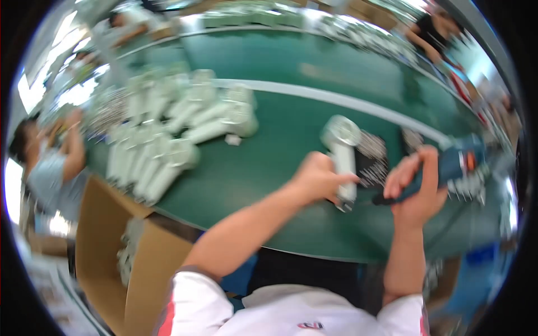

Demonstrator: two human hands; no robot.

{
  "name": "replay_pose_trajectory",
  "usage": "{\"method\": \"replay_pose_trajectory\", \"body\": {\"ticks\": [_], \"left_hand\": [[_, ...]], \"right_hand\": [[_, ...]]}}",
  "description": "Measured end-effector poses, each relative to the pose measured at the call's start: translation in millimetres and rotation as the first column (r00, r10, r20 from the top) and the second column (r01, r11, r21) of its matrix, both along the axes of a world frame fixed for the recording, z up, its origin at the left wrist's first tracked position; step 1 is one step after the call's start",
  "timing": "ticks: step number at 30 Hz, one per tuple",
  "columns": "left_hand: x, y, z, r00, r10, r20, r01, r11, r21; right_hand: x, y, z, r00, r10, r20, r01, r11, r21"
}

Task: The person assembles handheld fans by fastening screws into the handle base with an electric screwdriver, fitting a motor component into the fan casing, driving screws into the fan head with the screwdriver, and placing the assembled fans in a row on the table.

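Observation:
My left hand (320, 178) is closed round the handle of a pale whitish-green housing (343, 154) with a round head and a straight grip, much like a handheld fan body. Its head points away from me. In my right hand (419, 187) is a dark teal power screwdriver (460, 161) with an orange patch; the black nose (384, 200) points left at the housing's lower end, with a small gap between. Behind the two hands lies a black tray (371, 168) with small metal parts, probably screws. The picture is blurred by motion.
Many similar pale housings (168, 162) lie in rows on the green table (269, 162) at left. An open cardboard box (159, 274) stands by the near left edge. A pale strip (325, 95) crosses the table. Co-workers sit at left (56, 162) and far right (437, 36).

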State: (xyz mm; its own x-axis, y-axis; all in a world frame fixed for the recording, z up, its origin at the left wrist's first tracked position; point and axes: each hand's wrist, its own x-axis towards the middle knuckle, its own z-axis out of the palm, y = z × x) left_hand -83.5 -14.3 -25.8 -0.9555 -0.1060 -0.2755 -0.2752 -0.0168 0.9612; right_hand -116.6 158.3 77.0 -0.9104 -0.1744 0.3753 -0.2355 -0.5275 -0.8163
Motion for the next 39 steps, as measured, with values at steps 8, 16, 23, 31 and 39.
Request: {"method": "replay_pose_trajectory", "body": {"ticks": [8, 16, 23, 31, 39], "left_hand": [[-6.8, 14.4, 37.3, 0.999, 0.03, 0.026, -0.028, 0.998, -0.049], [7.6, 20.2, 38.7, 0.99, 0.128, -0.049, -0.135, 0.976, -0.173], [26.7, 19.7, 59.1, 0.951, 0.21, -0.228, -0.294, 0.843, -0.451], [73.6, 30.1, 52.6, 0.921, 0.031, -0.388, -0.38, 0.292, -0.878], [104.9, 56.2, 43.6, 0.936, 0.034, -0.351, -0.353, 0.074, -0.933]], "right_hand": [[-28.0, 163.8, -31.9, 0.817, -0.576, 0.003, 0.233, 0.335, 0.913], [-22.1, 184.5, -60.0, 0.782, -0.424, -0.457, 0.2, -0.523, 0.828], [-16.6, 181.5, -103.3, 0.696, -0.144, -0.704, 0.445, -0.683, 0.579], [54.1, 89.6, -59.3, 0.736, -0.048, -0.676, 0.654, 0.309, 0.69], [65.8, 4.7, -72.3, 0.948, 0.122, 0.293, -0.288, 0.719, 0.632]]}}
